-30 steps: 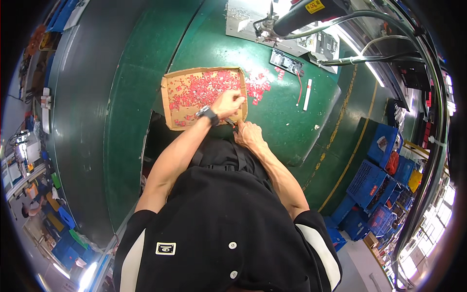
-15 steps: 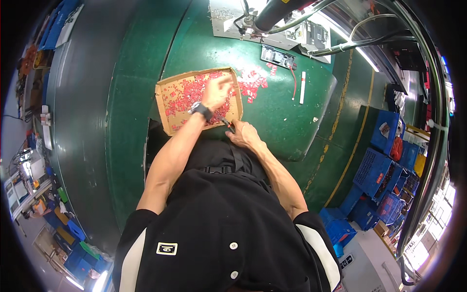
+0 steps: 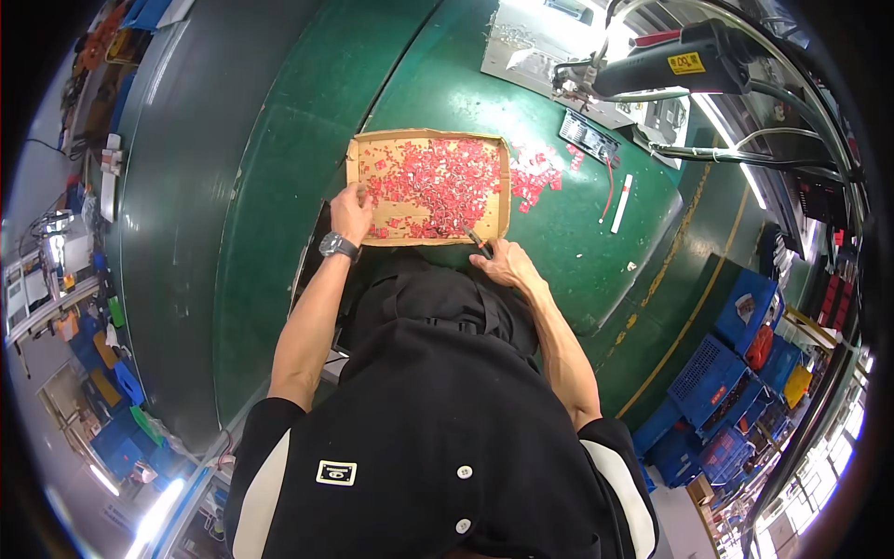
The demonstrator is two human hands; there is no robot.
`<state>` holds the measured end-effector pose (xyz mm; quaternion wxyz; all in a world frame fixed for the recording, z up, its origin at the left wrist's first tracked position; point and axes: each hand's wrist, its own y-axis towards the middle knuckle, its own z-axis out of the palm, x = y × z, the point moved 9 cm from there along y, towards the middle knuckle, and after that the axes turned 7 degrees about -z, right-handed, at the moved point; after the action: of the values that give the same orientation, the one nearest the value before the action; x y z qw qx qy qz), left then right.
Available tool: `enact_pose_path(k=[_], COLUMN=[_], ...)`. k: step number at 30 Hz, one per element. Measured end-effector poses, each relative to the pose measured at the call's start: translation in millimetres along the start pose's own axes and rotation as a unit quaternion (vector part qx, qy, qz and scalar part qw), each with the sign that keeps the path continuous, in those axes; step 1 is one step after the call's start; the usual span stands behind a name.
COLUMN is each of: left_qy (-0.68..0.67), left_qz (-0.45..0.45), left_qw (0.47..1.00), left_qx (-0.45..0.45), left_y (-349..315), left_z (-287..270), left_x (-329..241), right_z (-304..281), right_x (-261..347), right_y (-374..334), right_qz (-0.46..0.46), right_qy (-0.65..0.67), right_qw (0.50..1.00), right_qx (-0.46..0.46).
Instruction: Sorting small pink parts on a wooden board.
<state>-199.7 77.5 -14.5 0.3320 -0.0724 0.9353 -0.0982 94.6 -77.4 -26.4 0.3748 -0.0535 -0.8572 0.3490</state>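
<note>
A shallow cardboard tray (image 3: 391,152) lies on the green tabletop in front of me, strewn with small red pieces (image 3: 447,172), thickest toward its middle and right. At the tray's near left side, my left hand (image 3: 352,216), with a dark watch at the wrist, has its fingers bent around the cardboard edge. My right hand (image 3: 507,265) is at the near right corner, closed on pliers (image 3: 479,242) with black and orange handles. Their tip points into the tray, among the red pieces; the jaws are too small to make out.
More red pieces (image 3: 535,177) lie right of the tray. Beyond them are a grey slotted part (image 3: 589,136) with a red wire and a white strip (image 3: 622,203). A dark tool on an arm (image 3: 656,70) hangs at the back right. Blue crates (image 3: 712,373) stand far right.
My left hand has moved from over the red pieces to the tray's left edge. The tray sits straighter, and the whole view has shifted. My right hand still holds the pliers.
</note>
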Motion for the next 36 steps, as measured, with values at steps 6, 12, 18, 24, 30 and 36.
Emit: enact_pose_path(k=[6, 12, 18, 24, 30, 36], left_qy=[0.112, 0.119, 0.091, 0.014, 0.008, 0.025], left_qz=[0.024, 0.042, 0.000, 0.043, -0.001, 0.124], left_qw=[0.993, 0.991, 0.996, 0.999, 1.000, 0.992], left_qx=[-0.034, -0.046, 0.000, 0.011, -0.009, -0.006], left_y=[19.9, 24.3, 24.5, 22.4, 18.3, 9.6], left_z=[27.4, 39.1, 45.0, 51.4, 52.8, 52.6], left_x=[-2.8, -3.9, -0.2, -5.5, -14.4, -50.4], right_z=[-1.1, 1.1, 10.9, 9.6, 11.1, 12.2], right_x=[9.0, 12.5, 19.7, 27.6, 28.6, 28.0], right_y=[2.9, 0.5, 3.8, 5.5, 5.9, 6.2], right_qz=[-0.001, -0.006, -0.046, -0.054, -0.048, -0.108], right_qy=[-0.034, 0.010, 0.041, 0.032, 0.019, 0.035], right_qw=[0.999, 0.999, 0.998, 0.998, 0.999, 0.991], right_qx=[0.007, -0.031, -0.029, -0.015, 0.002, -0.066])
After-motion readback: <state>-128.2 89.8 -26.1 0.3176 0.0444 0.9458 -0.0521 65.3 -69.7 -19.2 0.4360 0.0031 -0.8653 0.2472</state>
